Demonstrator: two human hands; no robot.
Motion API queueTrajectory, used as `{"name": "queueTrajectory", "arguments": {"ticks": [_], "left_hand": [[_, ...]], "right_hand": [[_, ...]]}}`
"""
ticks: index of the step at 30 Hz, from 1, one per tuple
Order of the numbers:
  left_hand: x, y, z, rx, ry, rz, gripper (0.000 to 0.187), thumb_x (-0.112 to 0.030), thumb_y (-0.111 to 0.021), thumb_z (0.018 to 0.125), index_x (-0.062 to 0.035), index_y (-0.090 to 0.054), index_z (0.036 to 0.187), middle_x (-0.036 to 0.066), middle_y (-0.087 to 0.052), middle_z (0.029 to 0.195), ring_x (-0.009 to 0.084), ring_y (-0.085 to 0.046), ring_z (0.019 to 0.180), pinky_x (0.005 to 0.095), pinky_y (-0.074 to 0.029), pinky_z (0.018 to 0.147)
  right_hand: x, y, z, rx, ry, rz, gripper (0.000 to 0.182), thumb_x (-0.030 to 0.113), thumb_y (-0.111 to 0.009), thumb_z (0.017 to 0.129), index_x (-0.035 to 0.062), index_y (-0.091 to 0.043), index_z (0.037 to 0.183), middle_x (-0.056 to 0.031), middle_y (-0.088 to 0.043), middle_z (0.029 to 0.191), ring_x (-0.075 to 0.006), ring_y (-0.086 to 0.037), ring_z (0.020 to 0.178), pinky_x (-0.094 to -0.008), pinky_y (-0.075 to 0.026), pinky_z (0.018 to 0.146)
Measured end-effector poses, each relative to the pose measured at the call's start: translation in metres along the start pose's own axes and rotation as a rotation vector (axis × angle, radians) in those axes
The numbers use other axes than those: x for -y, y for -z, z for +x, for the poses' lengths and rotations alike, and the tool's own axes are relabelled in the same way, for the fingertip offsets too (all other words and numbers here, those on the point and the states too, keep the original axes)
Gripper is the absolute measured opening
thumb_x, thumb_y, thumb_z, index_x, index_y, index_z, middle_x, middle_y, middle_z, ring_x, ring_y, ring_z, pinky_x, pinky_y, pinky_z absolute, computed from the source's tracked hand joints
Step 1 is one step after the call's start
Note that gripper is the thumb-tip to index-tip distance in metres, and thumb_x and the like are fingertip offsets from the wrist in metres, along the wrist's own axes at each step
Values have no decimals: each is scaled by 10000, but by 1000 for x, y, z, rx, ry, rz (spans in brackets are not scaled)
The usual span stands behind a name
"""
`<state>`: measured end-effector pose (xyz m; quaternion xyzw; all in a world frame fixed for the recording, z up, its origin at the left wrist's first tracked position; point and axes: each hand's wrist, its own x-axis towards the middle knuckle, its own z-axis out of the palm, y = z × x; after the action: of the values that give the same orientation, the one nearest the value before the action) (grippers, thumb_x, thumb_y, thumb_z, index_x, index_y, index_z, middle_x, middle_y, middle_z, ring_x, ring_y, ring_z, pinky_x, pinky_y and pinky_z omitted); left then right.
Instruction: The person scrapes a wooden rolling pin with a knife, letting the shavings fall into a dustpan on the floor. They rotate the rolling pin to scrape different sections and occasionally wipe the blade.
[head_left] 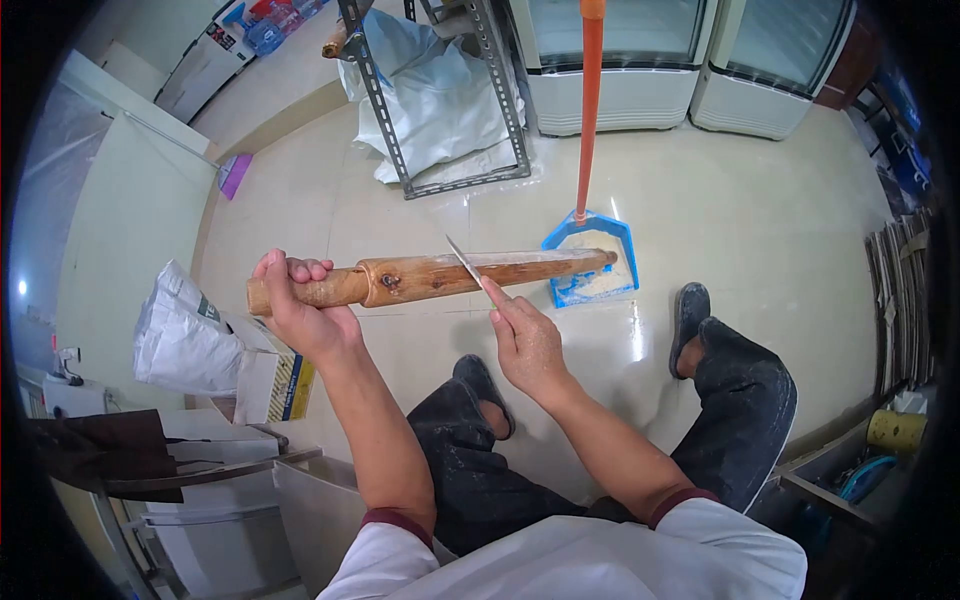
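My left hand is wrapped round the narrower handle of a thick wooden rolling pin, which it holds nearly level across the middle of the view. Whitish residue coats the pin's upper side. In my right hand is a small knife, its thin blade lying across the pin near mid-length. The hand's fingertips sit right at the pin's lower edge, hiding the knife's handle. Beyond the pin's far right end, on the floor, is a blue dustpan with an orange pole, holding pale powder.
A metal rack with white sacks stands ahead, beside glass-fronted fridges. At left are a white bag and a carton. Flattened cardboard leans at right. My slippered feet rest on the tiled floor.
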<state>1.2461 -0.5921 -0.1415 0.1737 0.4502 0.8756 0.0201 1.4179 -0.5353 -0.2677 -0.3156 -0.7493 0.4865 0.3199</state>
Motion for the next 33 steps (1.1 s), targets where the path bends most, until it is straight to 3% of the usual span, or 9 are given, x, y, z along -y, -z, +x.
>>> {"name": "queueTrajectory", "arguments": {"ticks": [7, 12, 18, 23, 30, 33], "left_hand": [[0, -4, -2, 11, -18, -11, 146, -176, -594, 838, -103, -488, 770, -17, -431, 608, 98, -434, 561, 279, -411, 598], [2, 1, 1, 3, -11, -21, 139, -164, -582, 845, -99, -488, 768, -17, -431, 604, 96, -432, 560, 277, -410, 593], [-1, -8, -5, 5, -11, -22, 141, -163, -588, 841, -99, -487, 766, -19, -430, 604, 95, -428, 558, 282, -409, 591], [1, -7, -4, -11, -17, -19, 149, -166, -588, 839, -94, -481, 763, -21, -419, 606, 95, -426, 561, 280, -408, 596], [-1, -13, -5, -1, -28, -6, 159, -164, -583, 841, -93, -468, 757, -20, -423, 611, 95, -434, 557, 271, -411, 590], [-1, -12, -6, 6, -21, -20, 156, -165, -583, 841, -93, -468, 764, -18, -427, 615, 95, -438, 557, 267, -411, 589]], "right_hand": [[25, 5, -5, 38, 67, -14, 409, 130, -467, 872, 171, -455, 1279, -118, -505, 725, -306, -537, 629, -411, -449, 603], [-15, 7, 1, -2, -24, -51, 398, 144, -478, 870, 174, -469, 1267, -110, -497, 716, -296, -536, 628, -407, -450, 596], [20, 11, -4, 51, 48, -58, 396, 141, -480, 865, 169, -475, 1260, -111, -494, 707, -302, -542, 633, -416, -450, 580], [-39, 6, -3, -87, -56, -103, 399, 131, -477, 861, 177, -483, 1258, -118, -502, 719, -309, -544, 638, -416, -454, 591], [6, 11, -9, 27, -12, -36, 410, 140, -472, 866, 185, -465, 1274, -128, -504, 749, -312, -542, 649, -412, -452, 601], [-25, 6, -7, -60, -46, -51, 399, 143, -468, 872, 179, -471, 1269, -138, -514, 755, -318, -544, 665, -410, -450, 606]]}}
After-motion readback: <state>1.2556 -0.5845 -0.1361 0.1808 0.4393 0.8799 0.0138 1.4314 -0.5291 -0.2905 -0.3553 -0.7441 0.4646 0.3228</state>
